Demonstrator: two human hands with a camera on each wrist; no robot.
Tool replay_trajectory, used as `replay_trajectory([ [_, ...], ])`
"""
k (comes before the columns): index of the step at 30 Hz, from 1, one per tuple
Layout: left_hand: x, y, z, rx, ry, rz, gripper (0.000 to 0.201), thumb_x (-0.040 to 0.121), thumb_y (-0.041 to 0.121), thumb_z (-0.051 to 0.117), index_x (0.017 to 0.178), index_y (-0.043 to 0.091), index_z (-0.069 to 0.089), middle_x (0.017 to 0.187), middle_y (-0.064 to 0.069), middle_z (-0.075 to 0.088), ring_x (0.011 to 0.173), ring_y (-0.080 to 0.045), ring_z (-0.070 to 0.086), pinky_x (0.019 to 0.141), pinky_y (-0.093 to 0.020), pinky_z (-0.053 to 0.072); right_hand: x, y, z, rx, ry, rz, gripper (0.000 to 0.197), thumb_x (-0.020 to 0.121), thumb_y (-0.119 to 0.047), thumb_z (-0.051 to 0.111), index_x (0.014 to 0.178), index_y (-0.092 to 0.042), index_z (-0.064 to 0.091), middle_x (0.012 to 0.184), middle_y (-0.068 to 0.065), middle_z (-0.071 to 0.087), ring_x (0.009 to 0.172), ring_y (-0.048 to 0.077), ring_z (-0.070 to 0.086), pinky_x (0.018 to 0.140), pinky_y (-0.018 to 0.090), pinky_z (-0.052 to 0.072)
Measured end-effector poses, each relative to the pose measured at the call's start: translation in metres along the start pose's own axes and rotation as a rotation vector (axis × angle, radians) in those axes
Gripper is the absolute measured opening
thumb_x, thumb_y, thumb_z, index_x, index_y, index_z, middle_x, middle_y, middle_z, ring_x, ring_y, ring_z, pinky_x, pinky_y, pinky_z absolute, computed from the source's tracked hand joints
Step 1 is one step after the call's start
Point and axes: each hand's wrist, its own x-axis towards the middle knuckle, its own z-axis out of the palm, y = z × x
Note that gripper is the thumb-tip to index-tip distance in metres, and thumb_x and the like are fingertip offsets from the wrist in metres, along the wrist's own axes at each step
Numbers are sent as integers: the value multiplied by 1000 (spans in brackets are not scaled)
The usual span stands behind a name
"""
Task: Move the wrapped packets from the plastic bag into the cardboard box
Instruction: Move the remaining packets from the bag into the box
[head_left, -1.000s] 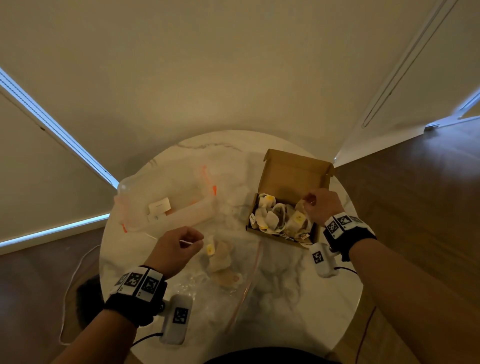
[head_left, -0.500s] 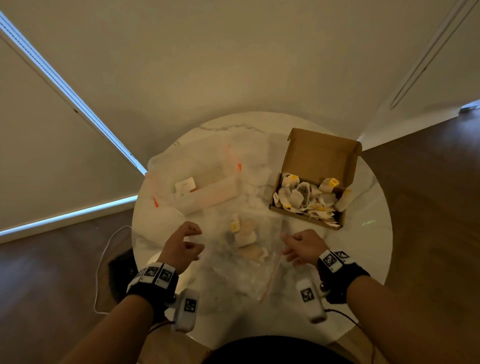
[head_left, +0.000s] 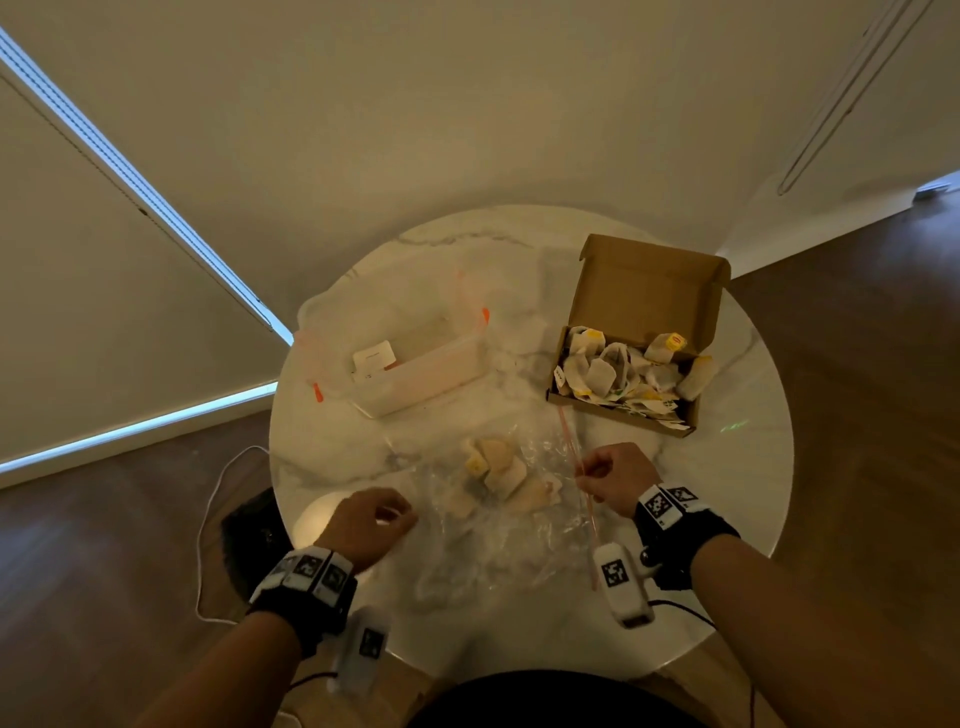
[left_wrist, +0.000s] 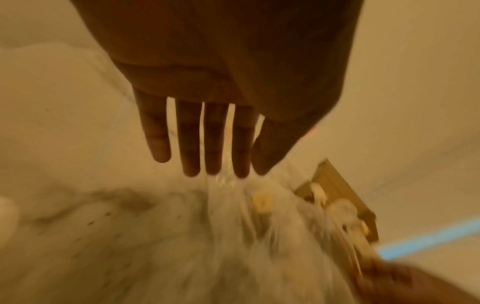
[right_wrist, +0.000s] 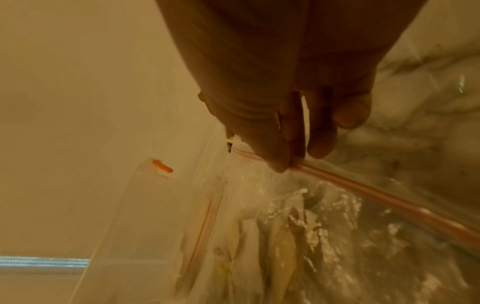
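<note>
Right now the right hand (head_left: 615, 480) pinches the pink zip strip (right_wrist: 384, 197) of the plastic bag (head_left: 498, 525), thumb and forefinger closed on the seal, probably to hold the mouth open. At lower left of the head view, the left hand (head_left: 371, 527) hangs over the bag's other edge; its wrist view shows straight, slightly spread fingers (left_wrist: 191, 144) holding nothing. Several wrapped packets (head_left: 501, 473) remain inside the bag at mid-frame. Right of centre, the cardboard box (head_left: 644, 291) sits on the marble table (head_left: 737, 467), lid up, already heaped. A clear plastic container (head_left: 415, 358) stands left of centre, well apart from the likely reach. Crumpled film over the packets looks like the main hindrance.
</note>
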Motion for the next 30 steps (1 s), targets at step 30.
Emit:
replay_trajectory([
  [30, 17, 101, -53, -67, 121, 496, 15, 83, 7, 73, 86, 21, 77, 92, 14, 71, 86, -4, 66, 76, -19, 53, -9, 8, -15, 78, -53, 41, 12, 81, -1, 71, 79, -12, 67, 66, 7, 68, 55, 14, 63, 48, 20, 48],
])
